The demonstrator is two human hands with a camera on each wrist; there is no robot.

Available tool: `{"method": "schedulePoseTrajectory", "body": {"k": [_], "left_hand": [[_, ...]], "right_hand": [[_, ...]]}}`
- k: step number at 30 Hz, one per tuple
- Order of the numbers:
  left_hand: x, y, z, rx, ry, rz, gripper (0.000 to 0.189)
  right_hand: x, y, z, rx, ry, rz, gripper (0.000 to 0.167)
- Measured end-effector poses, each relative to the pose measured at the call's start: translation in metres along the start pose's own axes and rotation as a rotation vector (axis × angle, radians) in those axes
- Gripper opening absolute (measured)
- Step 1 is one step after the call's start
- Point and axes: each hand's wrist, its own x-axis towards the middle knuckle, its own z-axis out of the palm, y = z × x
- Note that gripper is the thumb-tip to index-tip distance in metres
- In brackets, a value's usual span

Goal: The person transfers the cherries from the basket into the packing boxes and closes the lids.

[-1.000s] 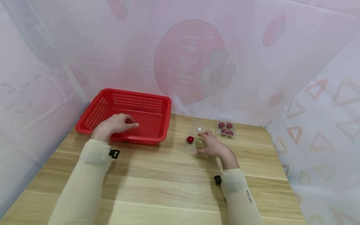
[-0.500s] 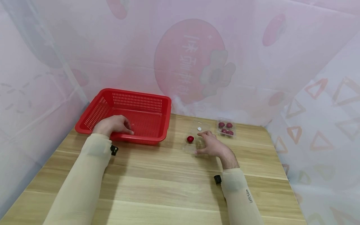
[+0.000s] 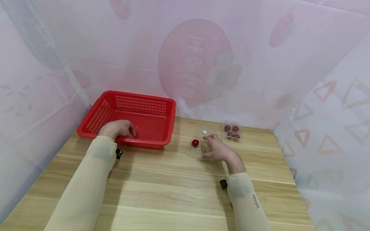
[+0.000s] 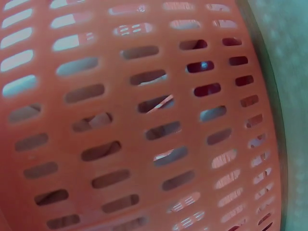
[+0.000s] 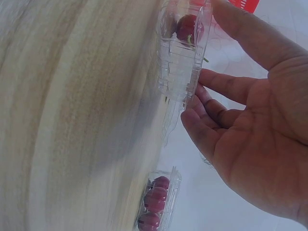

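my left hand (image 3: 117,129) dips into the red basket (image 3: 171,118), the wrist over its near rim. its fingers bend downward and their tips are partly out of my sight, so i cannot tell whether they grip anything. from my left wrist, the slotted wall fills the view; a dark red patch (image 4: 207,90) with a bright glint shows behind a few slots, too cut up to name.

my right hand (image 3: 218,148) holds the clear box (image 3: 194,151) between thumb and fingers, the thumb at the near side and the fingers at the far side, the palm standing off from it. the box sits open on the table (image 3: 159,192), to the right of the basket and apart from it. its lid (image 3: 199,128) lies back, away from me, with a white spot (image 3: 205,132) on it. one fruit (image 3: 195,143), dark red and shiny, is in the left half of the box; from my right wrist i see a pale green stem by it. my hand partly covers the other half.

the second box (image 3: 240,130) lies beyond my right hand and a little to its right, near the backdrop (image 3: 130,48), with four purplish-red fruits (image 3: 235,128) inside. my sleeves (image 3: 83,183) are cream, the right one marked with small dark letters.
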Motion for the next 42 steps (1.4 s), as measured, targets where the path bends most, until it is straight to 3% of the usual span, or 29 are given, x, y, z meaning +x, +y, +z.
{"method": "schedulePoseTrajectory", "body": {"k": [6,13,20,33,42], "left_hand": [[0.001,0.001,0.001,0.035,0.046,0.034,0.01],[-0.001,0.008,0.001,0.005,0.132,0.04,0.014],[-0.008,0.021,-0.001,0.0,0.25,0.12,0.016],[-0.015,0.051,-0.001,-0.108,0.375,0.198,0.015],[-0.016,0.073,0.007,-0.199,0.434,0.214,0.023]], "right_hand": [[0.0,0.001,0.0,0.006,0.0,0.008,0.095],[0.0,0.0,0.0,0.004,-0.003,0.004,0.095],[0.0,0.0,0.0,0.003,-0.003,-0.003,0.094],[-0.001,-0.001,-0.001,-0.01,-0.005,-0.011,0.094],[-0.002,-0.003,-0.002,0.001,-0.009,0.001,0.094]]}}
